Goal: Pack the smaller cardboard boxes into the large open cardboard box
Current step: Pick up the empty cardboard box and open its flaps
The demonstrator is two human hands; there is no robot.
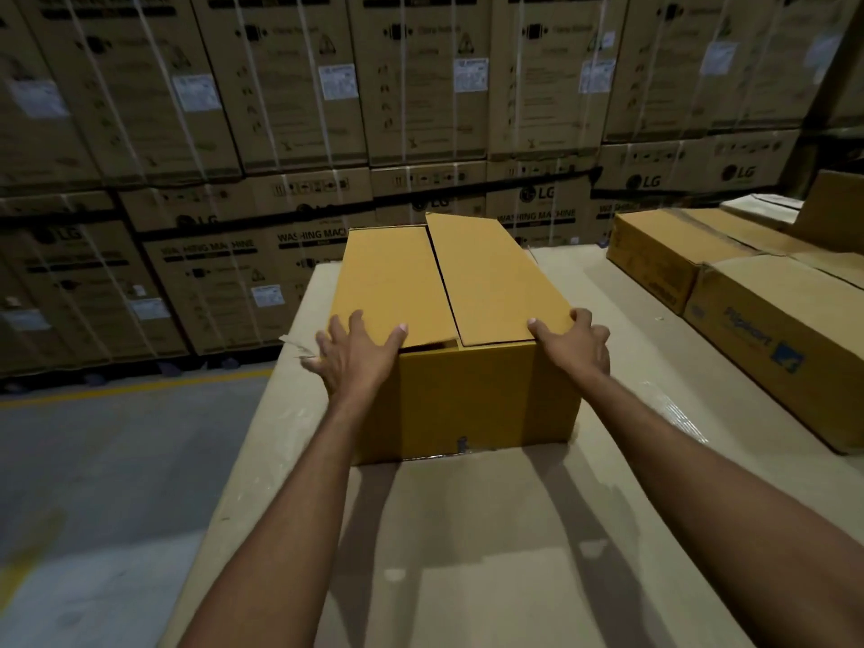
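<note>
A yellow-brown cardboard box (467,395) stands on a cardboard-covered surface (467,530) in front of me. Its two top flaps are folded down; the right flap (491,278) lies slightly raised over the left one (388,282), leaving a thin gap at the near edge. My left hand (355,353) lies spread on the near left corner, thumb on the left flap. My right hand (577,343) grips the near right corner, thumb on the right flap and fingers bent round the side. What is inside the box is hidden.
Two taped cardboard boxes (664,254) (785,339) lie along the right of the surface, with more behind them. A wall of strapped washing-machine cartons (280,133) fills the background. Grey floor with a yellow line (117,390) is to the left.
</note>
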